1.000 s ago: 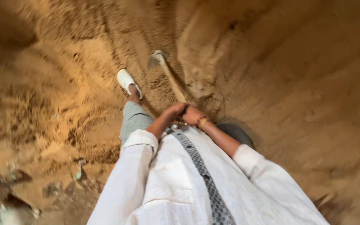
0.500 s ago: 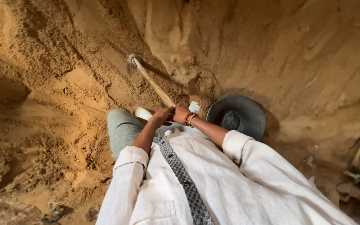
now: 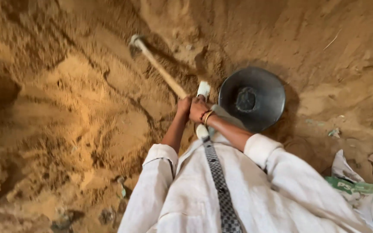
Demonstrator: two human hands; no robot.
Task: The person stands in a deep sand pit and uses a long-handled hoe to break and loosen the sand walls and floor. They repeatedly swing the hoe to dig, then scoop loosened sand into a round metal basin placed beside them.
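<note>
A: Two hands clamp one tool. How do they sit?

B: Left hand [image 3: 184, 106] and right hand [image 3: 198, 110] are wrapped side by side around the near end of the wooden handle [image 3: 162, 72], fingers closed tight on it. Both forearms are bare and reach forward from rolled white sleeves [image 3: 260, 149]; the right wrist wears bangles [image 3: 207, 116].

A: And the tool itself?

B: A hoe: its handle is a straight, pale, smooth shaft that runs up and to the left from the hands. Its metal head [image 3: 134, 41] is small, dull grey and slightly blurred, and lies against the loose soil [image 3: 65, 108] at the upper left.

A: What surrounds it?

B: Soil is sandy, orange-brown, clumped and ridged, with a steep cut face above. A round, dark, shallow metal pan [image 3: 252, 99] rests on the ground just right of the hands, its rim glossy. A white sandal [image 3: 203, 89] shows between handle and pan. Crumpled white-and-green sacking [image 3: 359, 190] lies at the lower right, beside stones.
</note>
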